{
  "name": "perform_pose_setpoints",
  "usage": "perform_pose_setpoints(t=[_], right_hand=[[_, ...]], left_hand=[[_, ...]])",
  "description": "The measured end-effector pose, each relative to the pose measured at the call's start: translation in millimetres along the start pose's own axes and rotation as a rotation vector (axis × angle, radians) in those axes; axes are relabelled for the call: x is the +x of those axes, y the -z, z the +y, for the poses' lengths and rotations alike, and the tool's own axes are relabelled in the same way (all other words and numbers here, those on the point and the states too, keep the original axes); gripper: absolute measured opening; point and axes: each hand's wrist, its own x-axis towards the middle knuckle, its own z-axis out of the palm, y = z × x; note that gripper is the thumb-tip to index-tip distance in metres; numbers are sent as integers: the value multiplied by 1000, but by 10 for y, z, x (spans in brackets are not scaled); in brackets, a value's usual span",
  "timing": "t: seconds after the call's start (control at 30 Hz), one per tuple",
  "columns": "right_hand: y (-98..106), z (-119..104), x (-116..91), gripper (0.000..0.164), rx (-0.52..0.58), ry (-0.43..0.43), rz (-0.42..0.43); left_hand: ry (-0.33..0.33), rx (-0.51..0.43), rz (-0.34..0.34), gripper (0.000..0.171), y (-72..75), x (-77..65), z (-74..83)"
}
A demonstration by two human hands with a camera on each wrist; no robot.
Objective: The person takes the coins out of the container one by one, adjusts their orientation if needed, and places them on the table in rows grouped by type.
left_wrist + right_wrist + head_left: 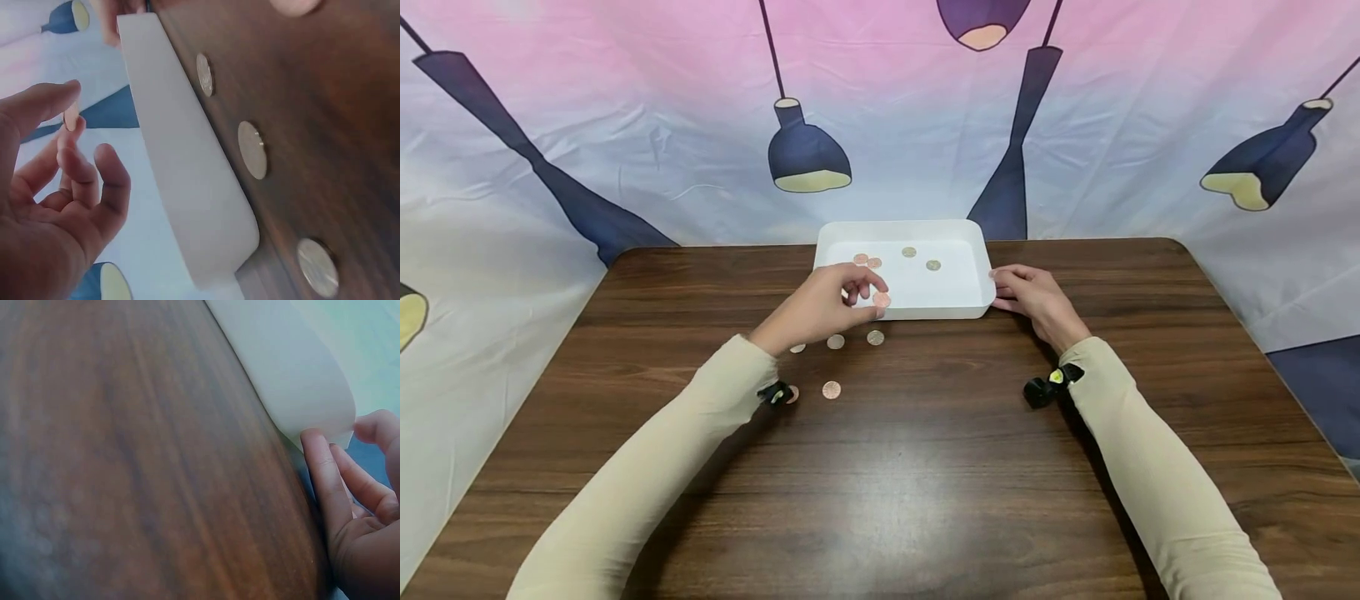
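My left hand (831, 302) pinches a copper coin (882, 298) between thumb and fingertips, over the near left part of a white tray (955, 292). In the left wrist view the pinched coin (72, 117) is seen nearly edge-on, with the other fingers curled loosely. Inside the tray lie two copper coins (861, 259) close together and two silver-coloured coins (909, 252) apart from each other. My right hand (1036, 302) touches the tray's right side with fairly straight fingers; in the right wrist view the fingertips (312, 439) rest against its outer wall.
In front of the tray, a row of silver-coloured coins (836, 342) lies on the brown wooden table (925, 467). Nearer are two copper coins (831, 390), one partly hidden by the left wrist camera (775, 393). A lamp-patterned cloth (700, 125) hangs behind the table.
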Motion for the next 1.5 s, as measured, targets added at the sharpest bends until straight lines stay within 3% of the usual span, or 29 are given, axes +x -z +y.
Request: perform_pose_setpoints(t=[0.3,0.5,0.67,0.8,1.03,1.2,1.5], right_hand=[[-2,-23,5,48,-3,-4,5],[-9,-26,2,48,1,-17,10],[-3,-16,-6,48,-2,-18,15],[-7,-8,-14,49,-2,-13,12],[-11,-5,-14,48,-5,-6,11],[-9,0,-7,48,-6,-5,12],[-10,2,2,51,-17,-14,7]], left_hand=[[3,19,-61,19,4,-315,0],[22,-3,-88,16,-41,-442,24],[48,-53,-152,18,-118,-520,73],[83,-95,-214,19,-175,-559,97],[-1,38,-294,17,-258,-557,81],[-15,70,-347,18,-293,-556,71],[-4,102,-375,20,-319,-565,58]])
